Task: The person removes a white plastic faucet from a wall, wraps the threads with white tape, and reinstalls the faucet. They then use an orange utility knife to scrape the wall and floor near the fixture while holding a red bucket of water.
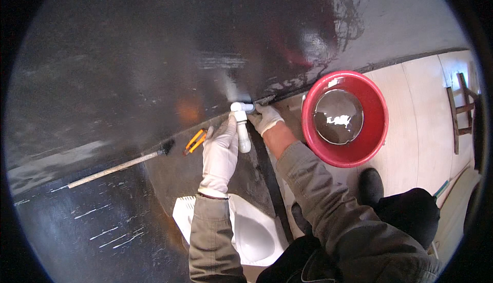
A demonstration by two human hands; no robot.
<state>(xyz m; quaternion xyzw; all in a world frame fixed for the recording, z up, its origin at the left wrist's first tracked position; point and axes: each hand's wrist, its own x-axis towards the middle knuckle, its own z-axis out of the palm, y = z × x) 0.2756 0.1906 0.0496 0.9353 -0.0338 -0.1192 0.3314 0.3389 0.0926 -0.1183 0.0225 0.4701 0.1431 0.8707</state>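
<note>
A white plastic pipe assembly (239, 110), with an elbow at the top and a rounded lower length (243, 138), stands out beside the foot of a dark wall. My left hand (221, 150), in a white glove, grips the assembly just below the elbow with its fingertips. At the end of its short horizontal arm (248, 107), my gloved right hand (266, 119) has its thumb and fingers around the pipe, close to the wall. The right fingertips are partly hidden. Left of my left hand lies an orange-handled hand tool (195, 141).
A red bucket (383, 119) holding liquid stands right of my right hand. Below my left forearm is a white squat toilet pan (256, 240). A long-handled brush (115, 169) lies along the base of the dark, wet-looking wall (161, 44). A wooden frame (458, 110) stands far right.
</note>
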